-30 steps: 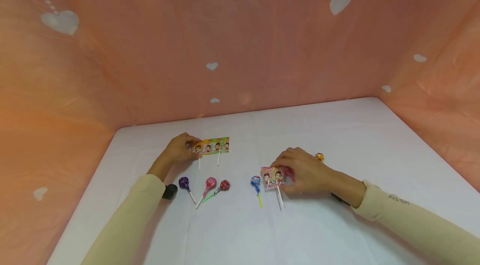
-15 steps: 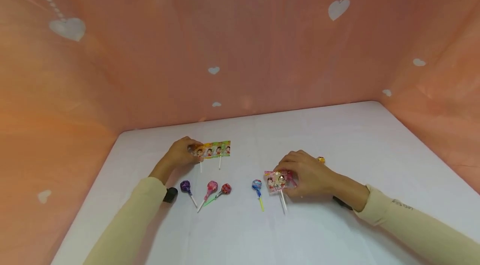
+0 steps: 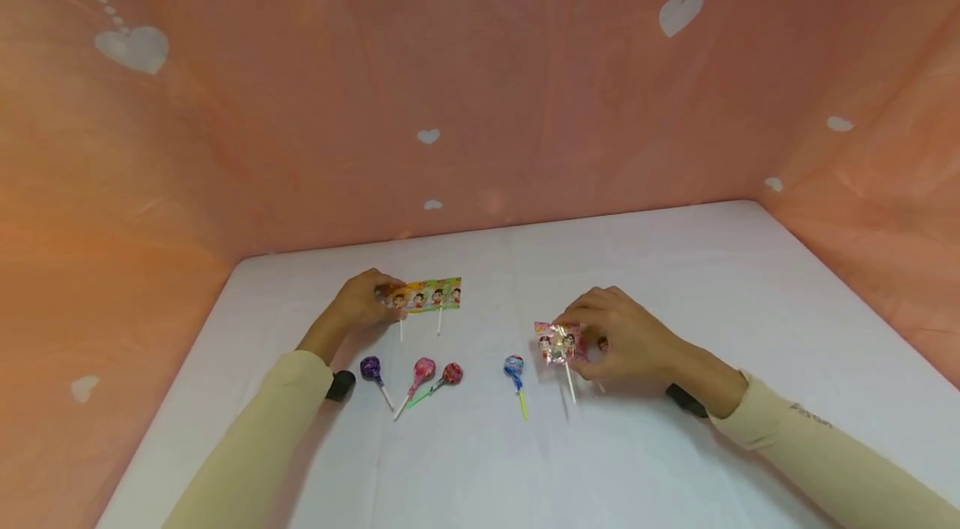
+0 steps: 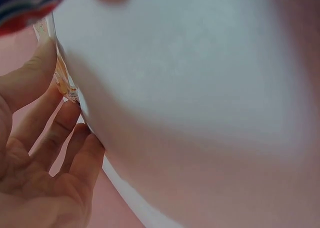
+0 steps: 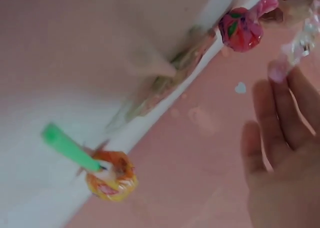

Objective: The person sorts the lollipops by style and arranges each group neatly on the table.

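At the back left, my left hand (image 3: 363, 300) pinches a flat orange packet lollipop (image 3: 408, 298) at its left end; a green packet lollipop (image 3: 447, 294) adjoins it on the right. In the left wrist view, thumb and fingers close on the orange wrapper (image 4: 64, 77). My right hand (image 3: 618, 333) holds a pink flat-packet lollipop (image 3: 557, 344) between thumb and fingers, its white stick pointing down above its shadow on the table. The right wrist view shows the same pink wrapper (image 5: 297, 47) at the fingertips.
On the white table (image 3: 465, 471) lie a purple lollipop (image 3: 371, 369), a pink one (image 3: 424, 368), a red one (image 3: 452, 374) and a blue one (image 3: 513, 366). An orange-yellow lollipop (image 5: 112, 175) with a green stick shows in the right wrist view. Pink heart-print cloth (image 3: 480, 79) surrounds the table.
My right hand has lifted the pink packet lollipop slightly up and to the right, off the table. The orange-yellow lollipop behind that hand is now hidden in the head view. My left hand stays put.
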Available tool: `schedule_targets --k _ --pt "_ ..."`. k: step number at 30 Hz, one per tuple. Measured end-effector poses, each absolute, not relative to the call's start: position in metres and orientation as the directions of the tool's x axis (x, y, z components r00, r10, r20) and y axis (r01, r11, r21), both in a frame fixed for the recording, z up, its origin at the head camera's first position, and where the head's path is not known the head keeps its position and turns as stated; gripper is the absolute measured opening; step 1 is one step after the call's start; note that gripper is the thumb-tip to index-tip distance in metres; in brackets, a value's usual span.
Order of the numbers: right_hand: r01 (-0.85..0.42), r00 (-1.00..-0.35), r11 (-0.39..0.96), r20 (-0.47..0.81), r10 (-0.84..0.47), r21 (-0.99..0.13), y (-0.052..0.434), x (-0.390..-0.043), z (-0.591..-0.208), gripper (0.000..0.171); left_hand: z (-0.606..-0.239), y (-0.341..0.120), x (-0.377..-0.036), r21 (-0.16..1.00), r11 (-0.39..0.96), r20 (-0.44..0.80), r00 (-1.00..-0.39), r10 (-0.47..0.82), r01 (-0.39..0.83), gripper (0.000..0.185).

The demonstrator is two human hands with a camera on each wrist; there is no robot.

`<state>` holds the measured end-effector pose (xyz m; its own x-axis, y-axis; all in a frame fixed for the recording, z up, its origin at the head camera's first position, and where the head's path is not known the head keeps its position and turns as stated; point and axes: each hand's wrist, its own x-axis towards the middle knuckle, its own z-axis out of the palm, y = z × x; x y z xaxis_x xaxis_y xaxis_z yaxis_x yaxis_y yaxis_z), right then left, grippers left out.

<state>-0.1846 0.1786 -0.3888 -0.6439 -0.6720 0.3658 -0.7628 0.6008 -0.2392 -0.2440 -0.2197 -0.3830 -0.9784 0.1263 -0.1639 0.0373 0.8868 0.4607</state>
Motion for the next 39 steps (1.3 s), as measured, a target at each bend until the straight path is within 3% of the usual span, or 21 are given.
schedule_targets --k 8,19,39 --pt "-0.743 -0.668 0.598 0.374 -0.643 -0.299 0.187 -0.194 -0.372 0.046 -0.384 -0.22 -0.246 0.465 0.885 -0.165 -0.979 0.116 0.027 0.053" --pt "-0.744 -0.668 0.605 0.361 -0.651 -0.285 0.182 -0.21 -0.358 0.043 -0.383 -0.222 -0.245 0.477 0.878 -0.158 -0.98 0.121 0.031 0.053" --pt "-0.736 -0.676 0.608 0.273 -0.685 -0.297 0.161 -0.228 -0.363 0.045 -0.383 -0.22 -0.247 0.451 0.89 -0.118 -0.984 0.134 0.067 0.05"
